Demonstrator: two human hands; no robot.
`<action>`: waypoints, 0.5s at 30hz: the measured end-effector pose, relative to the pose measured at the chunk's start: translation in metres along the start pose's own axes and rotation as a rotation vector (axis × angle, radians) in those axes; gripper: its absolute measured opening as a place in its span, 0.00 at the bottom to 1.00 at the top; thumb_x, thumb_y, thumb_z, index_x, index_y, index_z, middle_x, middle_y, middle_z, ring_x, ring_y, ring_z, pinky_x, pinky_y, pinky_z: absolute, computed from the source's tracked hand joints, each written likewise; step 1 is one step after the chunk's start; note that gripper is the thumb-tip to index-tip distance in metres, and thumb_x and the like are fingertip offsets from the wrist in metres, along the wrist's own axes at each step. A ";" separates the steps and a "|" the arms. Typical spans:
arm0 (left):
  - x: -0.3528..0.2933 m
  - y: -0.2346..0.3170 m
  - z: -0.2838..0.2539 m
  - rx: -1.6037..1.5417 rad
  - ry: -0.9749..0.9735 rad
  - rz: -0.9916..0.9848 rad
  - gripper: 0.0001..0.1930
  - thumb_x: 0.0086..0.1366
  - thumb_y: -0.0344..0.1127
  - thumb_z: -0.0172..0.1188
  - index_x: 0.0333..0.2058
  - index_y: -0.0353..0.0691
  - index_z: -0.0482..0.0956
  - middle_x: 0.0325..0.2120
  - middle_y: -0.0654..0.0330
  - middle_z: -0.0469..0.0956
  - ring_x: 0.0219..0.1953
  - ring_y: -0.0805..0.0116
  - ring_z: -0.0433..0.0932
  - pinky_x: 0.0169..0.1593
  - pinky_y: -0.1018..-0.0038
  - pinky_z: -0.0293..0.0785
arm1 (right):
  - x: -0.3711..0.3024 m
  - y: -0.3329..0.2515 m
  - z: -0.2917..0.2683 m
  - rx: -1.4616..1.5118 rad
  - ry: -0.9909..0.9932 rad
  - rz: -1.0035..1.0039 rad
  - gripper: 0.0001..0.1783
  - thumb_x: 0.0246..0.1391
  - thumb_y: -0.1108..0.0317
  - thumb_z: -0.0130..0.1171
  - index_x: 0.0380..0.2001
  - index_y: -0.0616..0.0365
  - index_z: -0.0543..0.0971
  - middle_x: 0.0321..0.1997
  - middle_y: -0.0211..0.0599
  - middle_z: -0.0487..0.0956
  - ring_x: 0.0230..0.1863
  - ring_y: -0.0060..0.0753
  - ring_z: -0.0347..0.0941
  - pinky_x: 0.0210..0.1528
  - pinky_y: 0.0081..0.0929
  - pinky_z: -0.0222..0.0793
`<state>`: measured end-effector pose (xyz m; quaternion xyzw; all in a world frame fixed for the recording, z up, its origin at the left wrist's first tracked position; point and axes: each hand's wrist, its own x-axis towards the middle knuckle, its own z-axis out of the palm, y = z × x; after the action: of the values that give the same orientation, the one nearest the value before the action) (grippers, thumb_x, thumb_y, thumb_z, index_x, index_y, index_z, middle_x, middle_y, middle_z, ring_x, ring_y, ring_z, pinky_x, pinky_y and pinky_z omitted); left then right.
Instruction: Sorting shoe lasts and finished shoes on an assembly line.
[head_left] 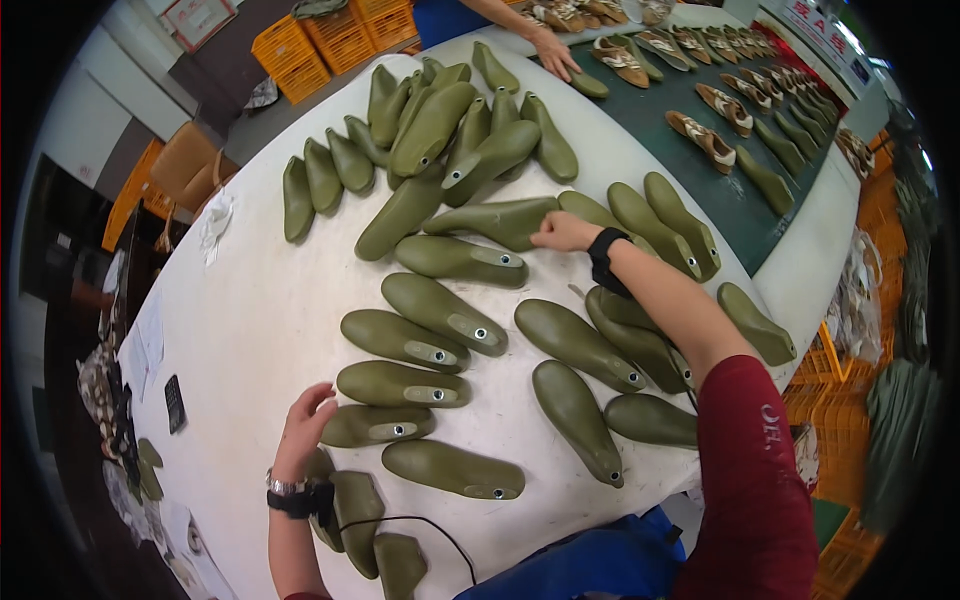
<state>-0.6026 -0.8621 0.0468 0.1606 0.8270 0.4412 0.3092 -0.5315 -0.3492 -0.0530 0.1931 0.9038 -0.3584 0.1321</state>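
Green shoe lasts lie over the white table, many sole up with a metal-rimmed hole at one end. My right hand point(566, 232), fingers curled together, is at the end of a long shoe last point(490, 221) on its side, below the heap. A black band circles that wrist. My left hand point(304, 430) is at the near left, fingers slightly bent and apart, holding nothing. Beside it lies a shoe last point(378, 426), the nearest in a column of several; whether the fingers touch it I cannot tell. That wrist wears a watch and a black band with a cable.
A heap of shoe lasts point(432, 130) covers the table's far part. At far right, a dark green conveyor point(690, 135) carries brown-and-white shoes and lasts. Another person's hand point(553, 52) touches a last there. A black remote-like device point(175, 403) lies left; orange crates point(290, 58) stand behind.
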 end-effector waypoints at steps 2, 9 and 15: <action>-0.034 -0.020 -0.009 0.071 0.067 -0.186 0.22 0.58 0.37 0.57 0.50 0.33 0.69 0.46 0.53 0.73 0.51 0.65 0.69 0.54 0.72 0.64 | 0.020 -0.015 0.014 0.297 0.115 -0.073 0.30 0.46 0.54 0.59 0.48 0.65 0.71 0.46 0.46 0.75 0.45 0.32 0.71 0.48 0.25 0.65; -0.140 -0.071 -0.006 0.342 0.079 -0.302 0.29 0.57 0.38 0.58 0.55 0.33 0.62 0.52 0.47 0.67 0.56 0.57 0.64 0.57 0.70 0.61 | -0.010 -0.088 0.038 -0.204 -0.046 -0.433 0.31 0.41 0.55 0.60 0.48 0.60 0.71 0.43 0.55 0.75 0.47 0.52 0.70 0.50 0.37 0.65; -0.146 -0.106 0.011 0.168 0.221 -0.182 0.35 0.55 0.36 0.61 0.58 0.33 0.56 0.54 0.46 0.65 0.57 0.56 0.63 0.58 0.68 0.60 | -0.014 -0.126 0.058 -0.613 0.017 -0.423 0.15 0.36 0.68 0.57 0.33 0.61 0.76 0.33 0.53 0.77 0.37 0.51 0.74 0.41 0.41 0.71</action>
<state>-0.4842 -0.9927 0.0081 0.0607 0.9011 0.3557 0.2407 -0.5691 -0.4773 -0.0139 -0.0433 0.9901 -0.0890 0.0993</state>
